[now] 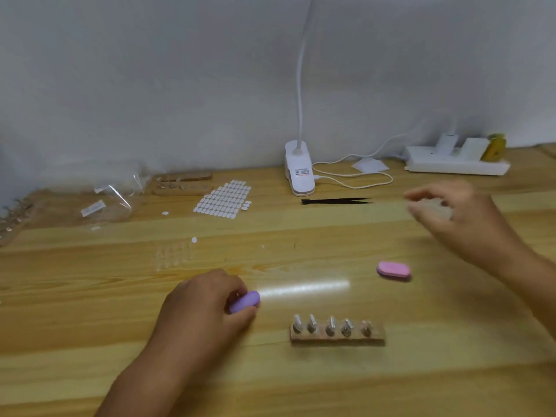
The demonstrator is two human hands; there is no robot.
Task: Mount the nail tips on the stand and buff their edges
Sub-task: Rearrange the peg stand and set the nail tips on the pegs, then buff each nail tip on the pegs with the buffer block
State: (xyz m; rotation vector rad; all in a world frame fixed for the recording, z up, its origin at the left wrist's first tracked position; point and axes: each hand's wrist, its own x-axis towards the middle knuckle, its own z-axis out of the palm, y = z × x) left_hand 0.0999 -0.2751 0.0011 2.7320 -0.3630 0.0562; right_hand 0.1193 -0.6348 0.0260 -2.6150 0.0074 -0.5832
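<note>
Head view, lower centre of the frame: the stand (337, 337) sits on the desk (301, 383), five pegs up. Just left of it the left hand (204, 308) has its grip closed round the purple buffer (245, 301). Upper right, the right hand (460, 218) is a blur, and I can't tell its grip. The clear nail tips (173, 255) lie left of centre. They look light, slick and brittle, so pinch them by the sides, gently.
</note>
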